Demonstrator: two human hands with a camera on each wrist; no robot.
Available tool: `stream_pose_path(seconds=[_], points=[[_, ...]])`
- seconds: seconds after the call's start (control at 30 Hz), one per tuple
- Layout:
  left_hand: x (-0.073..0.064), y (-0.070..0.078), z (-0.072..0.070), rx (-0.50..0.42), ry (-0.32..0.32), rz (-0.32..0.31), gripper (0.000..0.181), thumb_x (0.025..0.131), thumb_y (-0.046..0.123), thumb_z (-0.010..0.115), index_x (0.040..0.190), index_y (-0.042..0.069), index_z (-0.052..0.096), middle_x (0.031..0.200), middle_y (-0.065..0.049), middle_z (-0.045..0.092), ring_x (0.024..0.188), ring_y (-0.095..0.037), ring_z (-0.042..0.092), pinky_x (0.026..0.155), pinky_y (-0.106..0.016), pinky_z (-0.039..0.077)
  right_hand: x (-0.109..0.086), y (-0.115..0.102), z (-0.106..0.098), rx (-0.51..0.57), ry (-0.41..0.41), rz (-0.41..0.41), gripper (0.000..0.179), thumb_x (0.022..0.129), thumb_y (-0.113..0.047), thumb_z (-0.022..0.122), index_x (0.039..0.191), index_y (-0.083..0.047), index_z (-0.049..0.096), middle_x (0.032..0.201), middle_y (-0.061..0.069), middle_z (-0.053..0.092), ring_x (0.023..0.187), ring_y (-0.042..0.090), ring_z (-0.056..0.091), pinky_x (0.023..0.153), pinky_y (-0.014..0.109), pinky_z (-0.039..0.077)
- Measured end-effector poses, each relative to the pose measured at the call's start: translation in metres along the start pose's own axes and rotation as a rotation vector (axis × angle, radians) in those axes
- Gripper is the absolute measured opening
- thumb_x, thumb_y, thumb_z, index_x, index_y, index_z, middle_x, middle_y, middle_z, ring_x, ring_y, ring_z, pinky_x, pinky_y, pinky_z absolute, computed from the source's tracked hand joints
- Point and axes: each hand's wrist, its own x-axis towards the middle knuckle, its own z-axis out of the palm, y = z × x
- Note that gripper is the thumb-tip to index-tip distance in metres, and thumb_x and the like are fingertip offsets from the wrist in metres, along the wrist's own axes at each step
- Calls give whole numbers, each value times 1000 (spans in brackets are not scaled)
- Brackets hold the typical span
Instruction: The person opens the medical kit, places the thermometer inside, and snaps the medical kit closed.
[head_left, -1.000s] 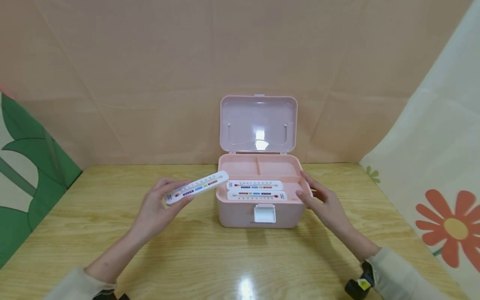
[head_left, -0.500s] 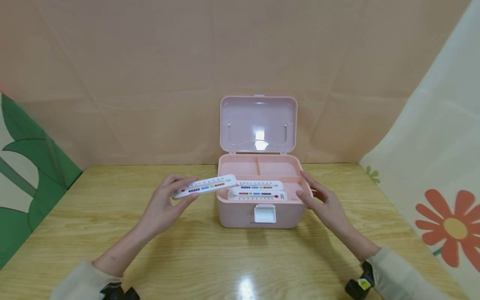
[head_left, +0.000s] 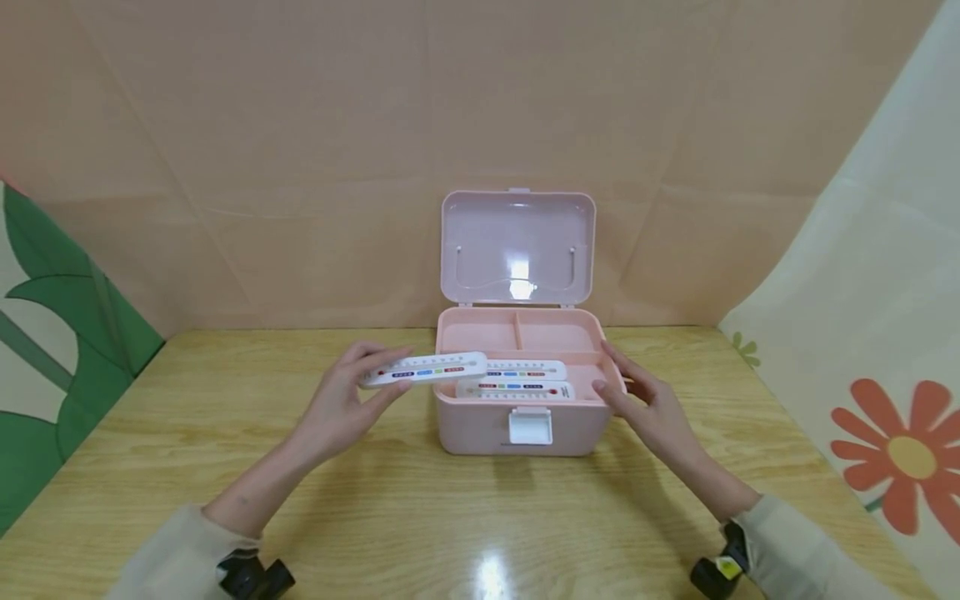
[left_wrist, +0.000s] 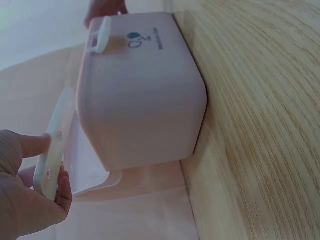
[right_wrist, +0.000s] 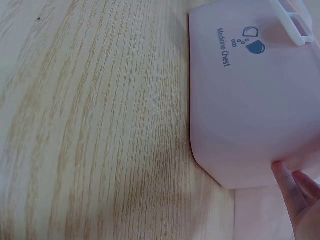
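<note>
My left hand (head_left: 341, 410) pinches a flat white thermometer (head_left: 435, 368) by its left end, thumb below and fingers above. The thermometer's right end hangs over the left rim of a pink medicine chest (head_left: 472, 433), overlapping the things inside in the head view. Two more such thermometers lie side by side in the front compartment, a rear one (head_left: 528, 370) and a front one (head_left: 525, 390). The left wrist view shows the back of the held thermometer (left_wrist: 56, 142). At the chest's right front corner, my right hand (head_left: 658, 417) grips the rim, thumb over the edge and fingers along the side.
The chest's lid (head_left: 517, 246) stands upright, hinged at the back. Two rear compartments are split by a divider (head_left: 517, 332). A white latch (head_left: 530, 427) hangs at the front. Wood-grain table (head_left: 375, 533) surrounds the chest, with a beige cloth (head_left: 300, 167) behind.
My left hand has moved right, bringing the thermometer from beside the chest to over its left rim, and turned it closer to level. The right hand stays on the chest.
</note>
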Motion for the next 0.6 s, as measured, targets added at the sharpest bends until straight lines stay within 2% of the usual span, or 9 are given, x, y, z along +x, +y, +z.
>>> stream_pose_path(seconds=[0.3,0.6], points=[[7,5,5,-25,-28,-29,39,86,13,71,123,5,65,113,-11,59,101,-23,55,83,-31,44,1,0,0,-10,-5,13,57,95,-32,60,147,-23,40,149,12,41,95,-6,54,73,20,55],[14,10,11,-53,-42,-5,39,83,9,73,120,2,66,110,-10,59,100,-24,55,82,-32,45,1,0,0,-9,-7,14,57,95,-32,60,147,-22,40,149,12,41,96,-2,56,73,20,55]])
